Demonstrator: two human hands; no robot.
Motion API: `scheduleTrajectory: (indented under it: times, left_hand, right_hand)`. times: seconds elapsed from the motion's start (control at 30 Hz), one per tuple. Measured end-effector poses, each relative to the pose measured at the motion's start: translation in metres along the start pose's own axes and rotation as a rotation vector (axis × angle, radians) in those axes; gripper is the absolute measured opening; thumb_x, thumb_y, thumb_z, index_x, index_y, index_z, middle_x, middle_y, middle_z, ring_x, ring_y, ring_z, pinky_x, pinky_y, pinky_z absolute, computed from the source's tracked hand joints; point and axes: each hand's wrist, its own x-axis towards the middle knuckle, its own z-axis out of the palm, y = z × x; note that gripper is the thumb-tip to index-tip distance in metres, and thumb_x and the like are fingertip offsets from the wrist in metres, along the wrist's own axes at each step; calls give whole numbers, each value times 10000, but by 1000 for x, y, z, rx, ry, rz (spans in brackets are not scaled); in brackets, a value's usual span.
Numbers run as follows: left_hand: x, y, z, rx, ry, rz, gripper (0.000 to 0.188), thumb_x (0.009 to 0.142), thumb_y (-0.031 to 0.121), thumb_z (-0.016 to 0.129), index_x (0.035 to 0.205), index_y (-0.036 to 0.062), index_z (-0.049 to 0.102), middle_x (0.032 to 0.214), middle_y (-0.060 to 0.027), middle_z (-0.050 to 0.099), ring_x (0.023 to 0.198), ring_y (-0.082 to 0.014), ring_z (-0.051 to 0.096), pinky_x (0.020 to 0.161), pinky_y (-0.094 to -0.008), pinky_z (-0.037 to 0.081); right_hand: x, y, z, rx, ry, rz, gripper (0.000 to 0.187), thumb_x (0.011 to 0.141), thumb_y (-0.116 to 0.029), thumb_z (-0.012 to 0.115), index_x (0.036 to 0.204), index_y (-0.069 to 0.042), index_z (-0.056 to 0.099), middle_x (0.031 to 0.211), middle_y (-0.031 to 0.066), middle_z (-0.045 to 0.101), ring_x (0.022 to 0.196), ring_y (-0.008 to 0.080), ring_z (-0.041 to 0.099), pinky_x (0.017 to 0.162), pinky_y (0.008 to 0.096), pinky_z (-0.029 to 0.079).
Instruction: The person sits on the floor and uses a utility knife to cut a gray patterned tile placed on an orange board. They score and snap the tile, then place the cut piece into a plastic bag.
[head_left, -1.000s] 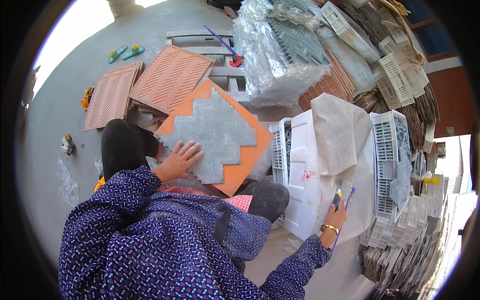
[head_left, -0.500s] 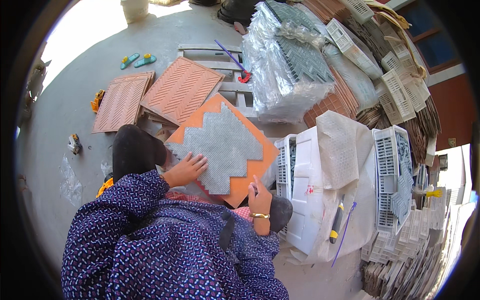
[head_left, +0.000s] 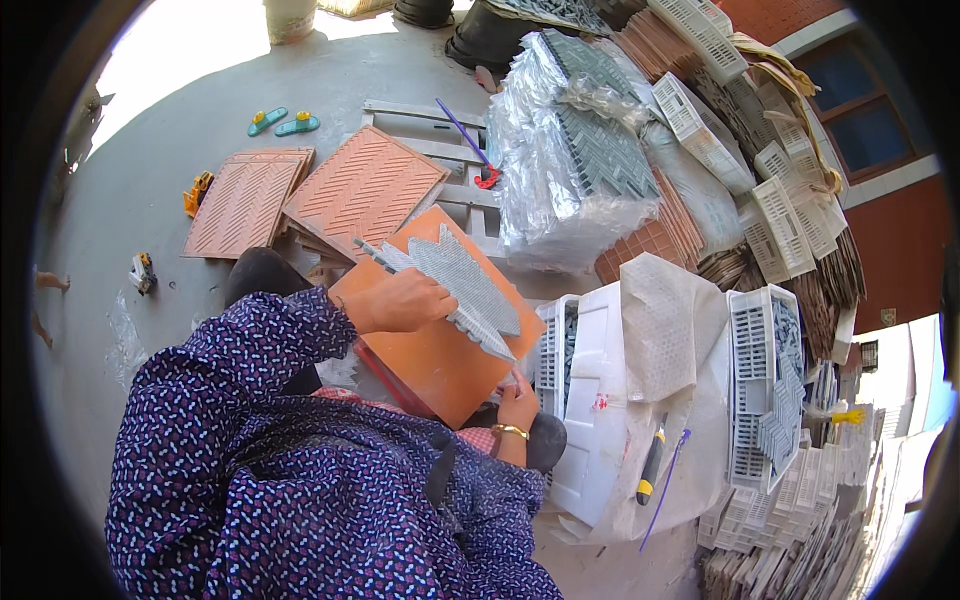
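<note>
A grey mesh-backed mosaic tile sheet [head_left: 465, 280] with stepped edges lies over a square orange board [head_left: 430, 370] across my lap. Its near side is raised off the board and bends, showing the tile edges. My left hand [head_left: 405, 302] is closed around that raised edge, near its middle. At the sheet's lower right corner, my right hand [head_left: 516, 408] has its fingers pinched together, beside the board's right edge. A gold bangle circles the right wrist. The fingertips under the sheet are hidden.
Orange herringbone-grooved trays [head_left: 365, 190] lie beyond my knees. Plastic-wrapped tile sheets [head_left: 570, 150] stand on a pallet [head_left: 430, 148]. To my right are a white box [head_left: 590, 430], a utility knife [head_left: 652, 465], a purple stick [head_left: 665, 490] and a tile-filled crate [head_left: 752, 370].
My left hand has gone from resting flat on the sheet to gripping its near edge and lifting it. My right fingers have moved from pointing to pinching at the sheet's corner.
</note>
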Motion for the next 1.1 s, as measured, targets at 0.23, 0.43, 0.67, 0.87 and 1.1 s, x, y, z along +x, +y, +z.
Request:
scheduleTrajectory:
  times: [0.23,0.43,0.67,0.87,1.1]
  left_hand:
    - [58,24,-124,-135,223,-168,142,746,142,592,818,24,558,706,-128,580,620,-314,558,535,-388,418]
    - [15,-23,-116,-514,244,-645,180,770,89,563,866,-63,564,652,-126,567,587,-184,550,555,-302,426]
    - [-48,-65,37,-1078,320,-1228,201,809,87,563,897,-93,545,793,-99,574,702,-174,540,623,-315,430]
    - [-53,-56,71,-1286,218,-1373,206,826,114,547,919,-68,522,805,-109,569,708,-194,555,610,-348,446]
    - [-69,-67,106,-1357,255,-1524,182,829,96,532,928,-55,515,810,-126,575,696,-195,571,604,-344,474]
  right_hand:
    - [35,-2,19,104,-309,-97,385,762,-236,615,1033,35,573,813,117,623,688,127,562,607,265,445]
    - [21,-34,22,1247,-991,147,462,791,-136,597,1206,-28,423,1138,89,530,1109,222,447,957,350,328]
    - [41,-28,38,747,-532,301,330,778,-111,611,1051,28,489,955,86,567,839,163,553,742,296,452]
    - [70,3,47,474,-463,298,307,756,-117,613,998,46,520,871,87,587,758,151,554,686,290,447]
    - [107,15,52,11,-408,124,245,784,-97,555,998,21,543,845,97,607,707,159,590,588,271,479]
